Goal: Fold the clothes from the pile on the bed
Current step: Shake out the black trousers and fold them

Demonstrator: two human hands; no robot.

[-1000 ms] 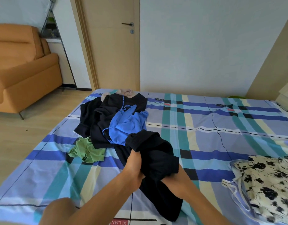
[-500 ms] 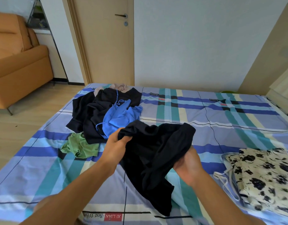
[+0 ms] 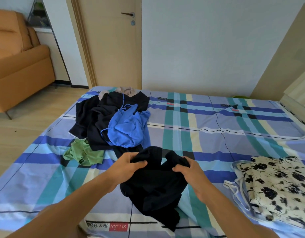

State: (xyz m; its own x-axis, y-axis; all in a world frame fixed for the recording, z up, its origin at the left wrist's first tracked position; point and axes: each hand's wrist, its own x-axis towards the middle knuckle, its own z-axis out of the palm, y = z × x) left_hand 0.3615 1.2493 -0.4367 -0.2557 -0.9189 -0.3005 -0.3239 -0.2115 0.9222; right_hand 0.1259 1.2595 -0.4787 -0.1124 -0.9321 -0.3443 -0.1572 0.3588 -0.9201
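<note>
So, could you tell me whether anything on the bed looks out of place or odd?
Nothing looks damaged or spilled. The green garment lies crumpled at the near-left edge of the pile, partly tucked under it. The black garment is bunched between the left hand and right hand, not yet folded.

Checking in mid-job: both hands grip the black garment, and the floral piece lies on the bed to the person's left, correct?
Not quite. The head view shows the floral piece lying on the bed to the person's right, not the left. The rest holds: the left hand and the right hand both grip the black garment.
</note>
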